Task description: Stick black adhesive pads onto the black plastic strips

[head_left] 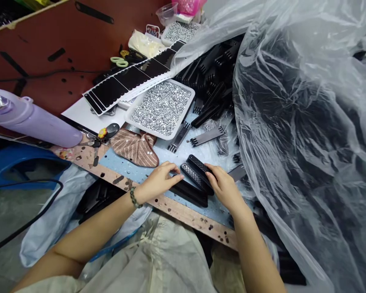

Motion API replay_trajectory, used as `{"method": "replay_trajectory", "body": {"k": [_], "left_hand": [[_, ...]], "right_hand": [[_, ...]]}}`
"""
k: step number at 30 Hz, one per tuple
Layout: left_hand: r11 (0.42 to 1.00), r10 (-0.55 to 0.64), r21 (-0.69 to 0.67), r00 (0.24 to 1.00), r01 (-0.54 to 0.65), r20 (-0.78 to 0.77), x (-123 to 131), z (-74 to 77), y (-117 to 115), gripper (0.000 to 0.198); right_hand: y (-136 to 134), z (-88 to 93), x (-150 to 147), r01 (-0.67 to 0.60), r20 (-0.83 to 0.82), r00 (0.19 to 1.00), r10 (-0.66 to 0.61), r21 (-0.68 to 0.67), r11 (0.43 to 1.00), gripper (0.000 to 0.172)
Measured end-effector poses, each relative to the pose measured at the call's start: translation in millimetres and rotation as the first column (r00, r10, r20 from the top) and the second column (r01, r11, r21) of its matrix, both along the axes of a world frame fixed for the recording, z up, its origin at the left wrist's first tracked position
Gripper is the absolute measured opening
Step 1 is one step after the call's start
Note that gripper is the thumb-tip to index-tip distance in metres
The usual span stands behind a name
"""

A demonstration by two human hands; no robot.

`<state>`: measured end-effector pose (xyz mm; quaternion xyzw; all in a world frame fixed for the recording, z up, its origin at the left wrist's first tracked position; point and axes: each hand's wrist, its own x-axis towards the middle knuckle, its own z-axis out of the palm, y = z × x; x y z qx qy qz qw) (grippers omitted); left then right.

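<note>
Now L hand (160, 181) and R hand (224, 188) both rest on 3 black strips (192, 181) on the bench (207, 213), fingers curved; can't tell if either pinches; rhinestone tray (161, 108) nearby.

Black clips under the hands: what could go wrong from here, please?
The black clips under the left hand and right hand lie near the wooden table edge and might slide off. The tray of silver rhinestones sits close by; a bump could spill it. The plastic sheet could slump over the work.
</note>
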<state>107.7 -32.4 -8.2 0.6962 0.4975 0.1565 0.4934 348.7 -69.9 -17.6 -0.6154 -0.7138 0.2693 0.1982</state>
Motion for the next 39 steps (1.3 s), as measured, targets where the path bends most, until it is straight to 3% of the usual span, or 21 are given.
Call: {"method": "replay_trajectory", "body": {"k": [4,7,11,13,15,17,20,23,26,29,31,33,36,39], "left_hand": [[0.984,-0.022,-0.171,0.992,0.043,0.124,-5,-5.6,1,0.027],[0.982,-0.012,-0.182,0.981,0.048,0.195,-10,-14.2,-3,0.025],[0.989,-0.114,0.111,0.976,0.094,0.187,-11,-22.1,-9,0.026],[0.944,-0.155,0.306,0.985,0.126,0.072,-11,-24.4,-11,0.029],[0.899,-0.162,0.407,0.986,0.161,-0.032,-14,-24.9,-14,0.028],[0.899,-0.185,0.39,0.98,0.199,-0.075,-19,-21.6,-15,0.037],[0.921,-0.201,0.33,0.978,0.206,-0.051,-24,-9.2,-8,0.068],[0.887,-0.202,0.422,0.979,0.186,-0.007,-13,5.0,14,0.056],[0.825,-0.335,0.487,0.942,0.288,0.012,11,12.8,45,0.044],[0.804,-0.471,0.417,0.882,0.424,0.012,30,11.1,72,0.031],[0.799,-0.502,0.372,0.865,0.472,-0.017,36,6.4,81,0.024],[0.777,-0.532,0.355,0.844,0.521,-0.075,38,1.8,83,0.017],[0.736,-0.577,0.337,0.805,0.587,-0.139,37,-1.1,75,0.017],[0.738,-0.595,0.296,0.792,0.606,-0.139,32,1.3,64,0.021]], "right_hand": [[-1,-4.6,-1,0.001,-0.024,1.0,-0.001,-0.006,1.0,0.037],[0,-7.8,-2,0.013,-0.033,0.999,-0.013,-0.009,1.0,0.037],[-1,-9.7,-2,-0.006,-0.045,0.999,0.007,0.018,1.0,0.036],[-1,-9.3,-1,0.012,-0.046,0.999,-0.011,0.031,0.999,0.035],[1,-8.1,0,0.07,-0.048,0.996,-0.068,0.028,0.997,0.034],[6,-6.2,2,0.133,-0.072,0.988,-0.133,-0.004,0.991,0.034],[18,-3.0,6,0.176,-0.174,0.966,-0.191,-0.098,0.98,0.034],[31,1.4,9,0.112,-0.351,0.908,-0.228,-0.319,0.941,0.038],[40,8.5,12,-0.034,-0.441,0.875,-0.2,-0.469,0.883,0.039],[52,15.1,20,-0.017,-0.197,0.979,-0.046,-0.308,0.951,0.035],[68,15.9,26,0.069,0.073,0.995,-0.067,-0.018,0.997,0.026],[89,13.4,29,0.044,0.244,0.964,-0.103,0.236,0.971,0.031],[117,9.5,27,-0.156,0.407,0.913,0.039,0.259,0.953,0.043],[123,13.0,21,-0.202,0.438,0.894,0.099,0.197,0.959,0.034]]}}
